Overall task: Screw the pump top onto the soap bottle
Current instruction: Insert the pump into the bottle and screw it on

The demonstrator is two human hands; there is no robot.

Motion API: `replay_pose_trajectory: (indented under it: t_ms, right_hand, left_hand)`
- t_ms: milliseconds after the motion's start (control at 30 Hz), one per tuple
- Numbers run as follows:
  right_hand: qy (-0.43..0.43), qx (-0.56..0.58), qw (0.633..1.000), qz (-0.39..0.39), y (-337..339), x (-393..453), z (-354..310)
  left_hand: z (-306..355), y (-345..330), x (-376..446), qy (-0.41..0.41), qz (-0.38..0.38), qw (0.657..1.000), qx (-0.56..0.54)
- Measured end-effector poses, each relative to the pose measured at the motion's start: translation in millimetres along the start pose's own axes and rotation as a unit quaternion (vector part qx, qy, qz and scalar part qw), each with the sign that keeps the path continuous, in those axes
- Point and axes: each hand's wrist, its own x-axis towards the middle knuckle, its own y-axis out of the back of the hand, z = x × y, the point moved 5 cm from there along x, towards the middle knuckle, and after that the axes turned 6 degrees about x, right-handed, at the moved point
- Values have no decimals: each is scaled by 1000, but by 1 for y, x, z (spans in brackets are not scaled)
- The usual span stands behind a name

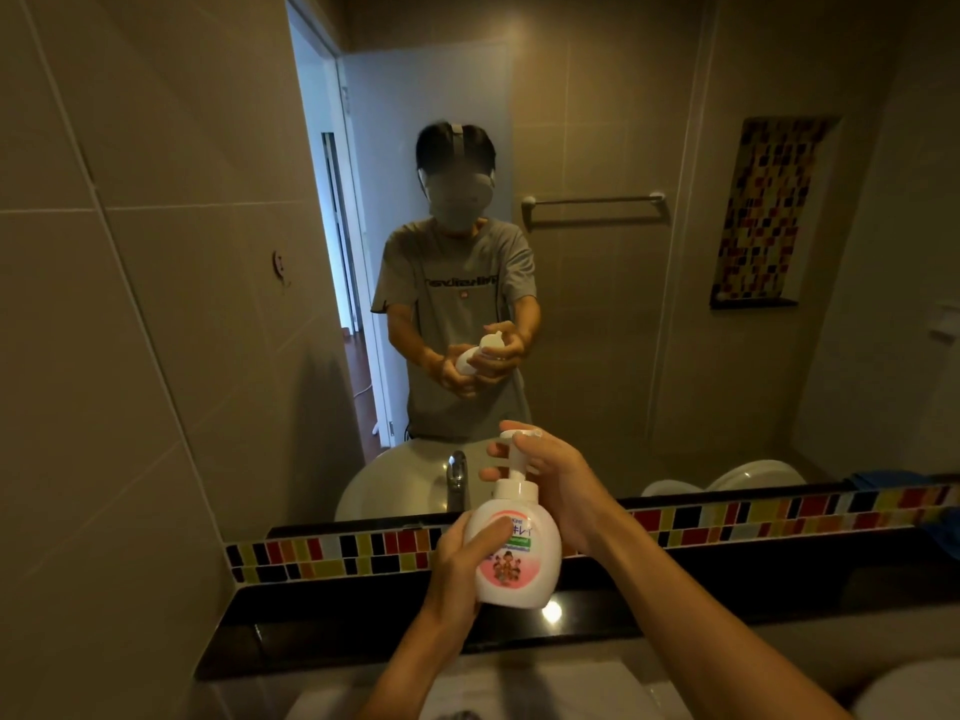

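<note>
- soap bottle [514, 558] held in the air above the dark counter [727, 589]; smooth plastic, probably light and slippery.
- left hand [457, 569] clamped round its belly, the firm place to hold.
- right hand [550, 475] fingers closed round the pump top [514, 467]; better to twist at the collar.

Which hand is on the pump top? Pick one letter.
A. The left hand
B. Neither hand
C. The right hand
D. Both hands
C: the right hand wraps the pump top above the neck, while the left hand grips the body of the soap bottle from the side.
</note>
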Motion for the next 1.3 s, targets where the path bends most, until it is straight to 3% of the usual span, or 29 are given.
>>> replay_pose_trajectory:
  t_ms: [533, 900, 1300]
  right_hand:
    - [41, -110, 989, 92, 10, 9, 5]
    - [46, -117, 986, 110, 10, 12, 10]
    - [3, -130, 989, 76, 12, 14, 17]
  left_hand:
    - [0, -11, -7, -50, 73, 994, 63]
    - [-5, -8, -7, -44, 94, 992, 77]
    - [-19, -1, -2, -1, 60, 997, 39]
